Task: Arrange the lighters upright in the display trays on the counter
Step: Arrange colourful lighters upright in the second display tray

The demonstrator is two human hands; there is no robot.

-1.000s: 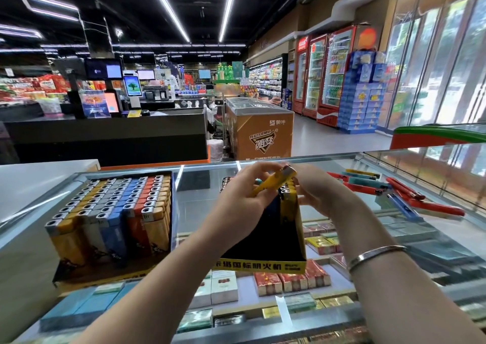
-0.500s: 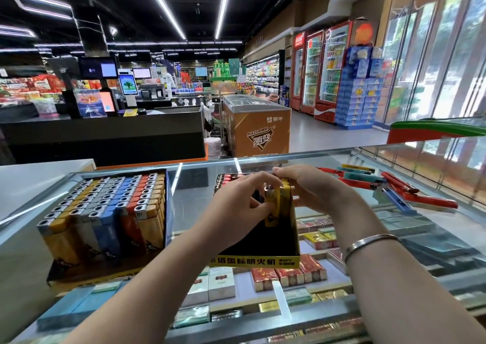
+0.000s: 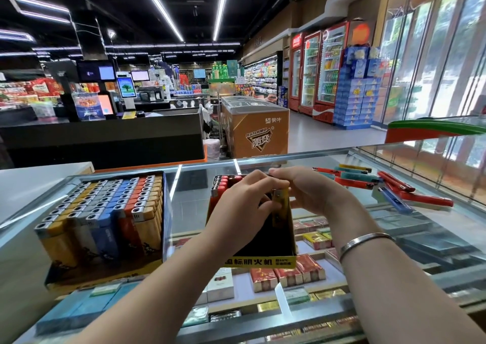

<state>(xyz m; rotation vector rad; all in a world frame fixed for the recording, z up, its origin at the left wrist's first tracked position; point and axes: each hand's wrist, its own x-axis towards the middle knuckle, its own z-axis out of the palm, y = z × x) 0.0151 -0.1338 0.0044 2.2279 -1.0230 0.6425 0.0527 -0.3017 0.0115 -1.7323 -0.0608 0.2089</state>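
We take the black cardboard display tray with the yellow printed front edge (image 3: 265, 241) as the landmark; it stands on the glass-topped desk (image 3: 192, 207). Above its right wall we see the left hand (image 3: 244, 207) and the right hand (image 3: 313, 191) meeting over a yellow plastic lighter with a metal cap (image 3: 279, 207). The lighter stands upright against the inside of the tray's right wall. The left-hand fingers (image 3: 265, 204) are curled closed and touch the lighter's left side; the right-hand fingers (image 3: 278, 172) are bent down over its top. We cannot tell which hand bears the grip. A row of red lighters (image 3: 223, 183) stands upright at the tray's far-left corner. Left of the tray sits a full tray of upright yellow, grey, blue and orange lighters (image 3: 105, 212). Right of the tray, well apart, a loose pile of red, blue and teal lighters (image 3: 389, 188) lies flat on the glass. A silver bangle (image 3: 365, 241) circles the right wrist.
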